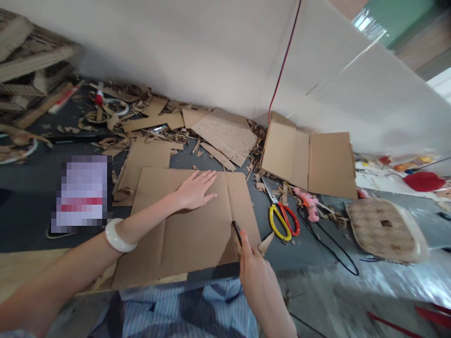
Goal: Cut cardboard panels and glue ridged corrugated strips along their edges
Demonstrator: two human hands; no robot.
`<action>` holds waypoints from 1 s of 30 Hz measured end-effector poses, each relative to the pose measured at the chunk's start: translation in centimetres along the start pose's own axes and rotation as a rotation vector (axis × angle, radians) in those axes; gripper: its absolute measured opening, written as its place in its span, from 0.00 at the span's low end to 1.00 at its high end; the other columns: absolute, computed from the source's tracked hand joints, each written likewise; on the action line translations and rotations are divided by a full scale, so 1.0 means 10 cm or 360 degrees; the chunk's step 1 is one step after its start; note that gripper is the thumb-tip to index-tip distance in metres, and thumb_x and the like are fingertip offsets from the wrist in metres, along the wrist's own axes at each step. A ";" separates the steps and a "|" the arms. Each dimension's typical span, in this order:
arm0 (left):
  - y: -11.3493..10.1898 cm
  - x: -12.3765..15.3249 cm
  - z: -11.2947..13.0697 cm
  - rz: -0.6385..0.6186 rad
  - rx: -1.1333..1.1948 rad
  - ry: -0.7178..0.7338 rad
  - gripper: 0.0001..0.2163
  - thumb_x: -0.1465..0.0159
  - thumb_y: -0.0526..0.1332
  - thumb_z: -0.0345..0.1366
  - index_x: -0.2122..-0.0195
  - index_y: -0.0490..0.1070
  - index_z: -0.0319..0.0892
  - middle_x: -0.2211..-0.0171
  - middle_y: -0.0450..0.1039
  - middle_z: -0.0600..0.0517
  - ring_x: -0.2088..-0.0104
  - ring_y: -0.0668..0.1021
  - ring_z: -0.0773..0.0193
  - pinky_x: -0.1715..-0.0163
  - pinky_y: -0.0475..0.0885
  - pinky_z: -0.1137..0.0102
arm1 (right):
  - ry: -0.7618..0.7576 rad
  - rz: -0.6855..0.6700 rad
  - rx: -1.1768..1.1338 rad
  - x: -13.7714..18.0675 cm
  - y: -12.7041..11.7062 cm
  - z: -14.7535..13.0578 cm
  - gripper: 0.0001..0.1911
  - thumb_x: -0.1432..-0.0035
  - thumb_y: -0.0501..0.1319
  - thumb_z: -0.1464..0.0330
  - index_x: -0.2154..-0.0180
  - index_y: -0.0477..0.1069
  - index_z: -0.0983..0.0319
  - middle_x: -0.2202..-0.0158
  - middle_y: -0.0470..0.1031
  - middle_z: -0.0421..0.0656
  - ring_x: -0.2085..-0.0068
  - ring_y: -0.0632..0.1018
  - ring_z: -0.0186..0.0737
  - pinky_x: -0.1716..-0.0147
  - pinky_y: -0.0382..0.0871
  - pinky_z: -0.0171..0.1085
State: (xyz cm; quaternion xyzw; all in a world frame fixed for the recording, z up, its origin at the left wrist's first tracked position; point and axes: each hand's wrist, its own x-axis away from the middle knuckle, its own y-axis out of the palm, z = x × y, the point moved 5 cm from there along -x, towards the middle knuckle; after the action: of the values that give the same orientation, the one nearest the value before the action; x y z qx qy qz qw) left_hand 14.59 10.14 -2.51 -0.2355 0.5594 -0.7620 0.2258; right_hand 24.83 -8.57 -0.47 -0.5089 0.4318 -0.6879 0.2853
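A creased sheet of brown cardboard (197, 239) lies at the table's front edge. My left hand (196, 190) rests flat on its upper part, fingers stretched out, a white bangle (120, 235) on the wrist. In my right hand (254, 263) is a utility knife (237, 232), its dark tip at the cardboard near the right-hand crease. The cardboard is parted below the blade, down to the front edge. A small pointed cardboard scrap (266, 243) sticks out beside my right hand. My fingers hide most of the knife's handle.
Scissors (280, 220) with yellow and red handles and a pink glue gun (307, 203) with a black cord lie to the right. A folded cardboard piece (331, 164) stands behind them. A phone (81, 195) is at left. Cardboard scraps (155, 122) line the wall.
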 end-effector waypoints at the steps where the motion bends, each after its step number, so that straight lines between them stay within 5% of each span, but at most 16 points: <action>1: 0.00 0.00 0.00 -0.0002 0.0000 -0.0001 0.30 0.37 0.41 0.47 0.39 0.42 0.34 0.37 0.39 0.45 0.38 0.46 0.61 0.42 0.37 0.61 | -0.0022 0.0046 0.0008 0.01 0.04 0.01 0.30 0.45 0.46 0.79 0.40 0.48 0.63 0.67 0.76 0.48 0.74 0.78 0.37 0.79 0.66 0.29; 7: 0.00 0.00 0.00 -0.0013 0.0001 -0.0001 0.30 0.37 0.41 0.48 0.39 0.41 0.33 0.37 0.39 0.45 0.38 0.45 0.61 0.42 0.37 0.62 | 0.0050 0.0284 0.0077 0.10 0.14 0.07 0.31 0.48 0.49 0.81 0.42 0.54 0.60 0.67 0.76 0.46 0.78 0.77 0.36 0.82 0.64 0.28; 30: -0.02 0.00 0.01 -0.0054 0.0022 -0.0001 0.30 0.37 0.41 0.48 0.39 0.41 0.32 0.37 0.38 0.45 0.38 0.45 0.60 0.42 0.36 0.61 | 0.0041 0.0164 0.0053 0.56 0.33 0.17 0.33 0.51 0.42 0.85 0.43 0.55 0.63 0.68 0.75 0.45 0.78 0.76 0.35 0.81 0.65 0.29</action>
State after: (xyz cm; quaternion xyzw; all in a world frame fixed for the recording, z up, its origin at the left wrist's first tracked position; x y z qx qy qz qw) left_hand 14.69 10.12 -2.30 -0.2436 0.5499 -0.7695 0.2148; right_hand 24.47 -15.29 -0.70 -0.4723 0.4494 -0.6860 0.3232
